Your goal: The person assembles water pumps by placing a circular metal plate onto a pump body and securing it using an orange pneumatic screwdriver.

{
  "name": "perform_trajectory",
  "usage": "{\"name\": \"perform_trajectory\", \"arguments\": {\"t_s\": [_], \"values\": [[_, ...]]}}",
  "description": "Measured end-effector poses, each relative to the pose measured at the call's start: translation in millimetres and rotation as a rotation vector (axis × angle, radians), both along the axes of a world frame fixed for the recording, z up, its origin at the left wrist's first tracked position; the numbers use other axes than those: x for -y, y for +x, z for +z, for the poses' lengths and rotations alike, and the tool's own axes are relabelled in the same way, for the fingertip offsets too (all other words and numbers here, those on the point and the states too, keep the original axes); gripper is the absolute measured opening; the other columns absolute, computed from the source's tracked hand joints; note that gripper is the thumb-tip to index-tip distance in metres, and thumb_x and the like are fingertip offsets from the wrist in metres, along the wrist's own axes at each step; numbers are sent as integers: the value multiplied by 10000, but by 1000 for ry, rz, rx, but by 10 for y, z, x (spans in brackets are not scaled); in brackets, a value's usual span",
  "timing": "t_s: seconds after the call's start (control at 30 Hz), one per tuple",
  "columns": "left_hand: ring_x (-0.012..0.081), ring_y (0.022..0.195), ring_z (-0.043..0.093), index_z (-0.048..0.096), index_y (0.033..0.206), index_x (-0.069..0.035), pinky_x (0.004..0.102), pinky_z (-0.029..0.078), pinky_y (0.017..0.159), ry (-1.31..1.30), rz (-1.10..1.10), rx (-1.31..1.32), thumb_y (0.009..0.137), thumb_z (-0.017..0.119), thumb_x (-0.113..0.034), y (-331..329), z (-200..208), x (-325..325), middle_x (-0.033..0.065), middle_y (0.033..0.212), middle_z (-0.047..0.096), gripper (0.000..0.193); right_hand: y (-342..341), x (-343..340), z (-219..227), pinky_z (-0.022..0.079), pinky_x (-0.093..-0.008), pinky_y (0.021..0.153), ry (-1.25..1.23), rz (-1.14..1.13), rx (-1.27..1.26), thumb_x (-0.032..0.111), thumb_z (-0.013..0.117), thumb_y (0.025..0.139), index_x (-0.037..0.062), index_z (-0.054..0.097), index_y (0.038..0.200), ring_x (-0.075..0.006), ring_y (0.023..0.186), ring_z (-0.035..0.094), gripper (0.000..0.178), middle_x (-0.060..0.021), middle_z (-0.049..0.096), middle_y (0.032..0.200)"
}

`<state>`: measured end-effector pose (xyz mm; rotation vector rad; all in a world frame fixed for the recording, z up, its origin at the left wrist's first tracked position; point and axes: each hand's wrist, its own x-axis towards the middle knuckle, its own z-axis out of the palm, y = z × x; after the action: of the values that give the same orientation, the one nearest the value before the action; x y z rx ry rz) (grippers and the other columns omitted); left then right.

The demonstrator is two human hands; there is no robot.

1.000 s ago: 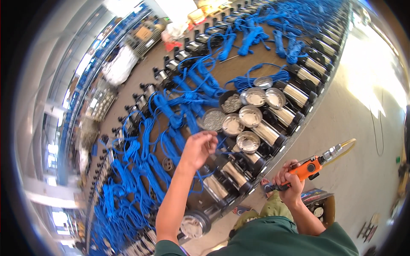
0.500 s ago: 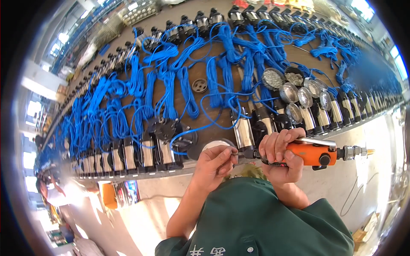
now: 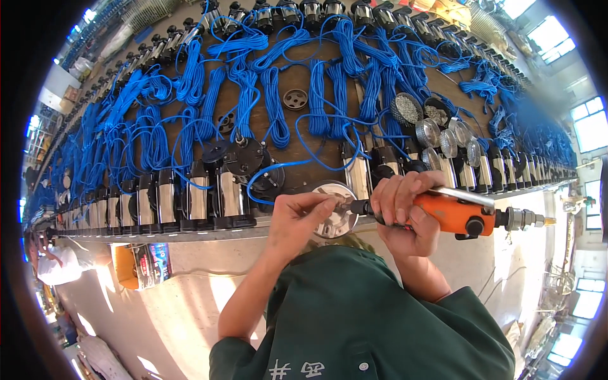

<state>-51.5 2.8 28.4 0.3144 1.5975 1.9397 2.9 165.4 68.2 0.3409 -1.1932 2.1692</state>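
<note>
An orange air screwdriver (image 3: pixel 455 214) lies sideways in my right hand (image 3: pixel 405 212), fingers wrapped round its body and a metal lever running along its top. Its dark nose and bit point left. My left hand (image 3: pixel 292 221) pinches at the tip of the bit; whatever is between thumb and finger is too small to make out. Just under the bit is a round silver metal part (image 3: pixel 335 226) with a recessed face, at the near edge of the bench. Behind my left hand sits a black round pump part (image 3: pixel 248 158) with a blue cable beside it.
Rows of silver-and-black cylindrical pumps (image 3: pixel 166 202) line the bench's near edge, with more along the far side. Bundled blue cables (image 3: pixel 274 107) cover the middle. Round metal dishes (image 3: pixel 407 109), some holding small parts, stand right of centre. A cardboard box (image 3: pixel 126 269) is on the floor at left.
The view has shifted, so the bench sits higher. My left hand has moved slightly left but still pinches near the bit. More of the round silver part now shows beneath it.
</note>
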Motion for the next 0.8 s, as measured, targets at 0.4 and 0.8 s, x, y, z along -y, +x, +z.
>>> {"name": "perform_trajectory", "arguments": {"t_s": [0.4,0.8], "values": [[299,825,493,418,1317,34,396,436,713,-605,192,-866,616,860,-414,234,-337,239,146,916,476,942,29,-211,-327,450,-336,576,98,-55,193,-76,432,725,-14,432,982,-153,536,442,265,-98,476,693],[345,893,476,401,1327,47,424,431,772,-574,252,-860,498,913,-377,345,-659,20,174,994,433,1063,2,-209,-237,517,-281,599,473,-4,433,-41,565,700,-25,547,954,-149,643,623,255,-93,621,711]]}}
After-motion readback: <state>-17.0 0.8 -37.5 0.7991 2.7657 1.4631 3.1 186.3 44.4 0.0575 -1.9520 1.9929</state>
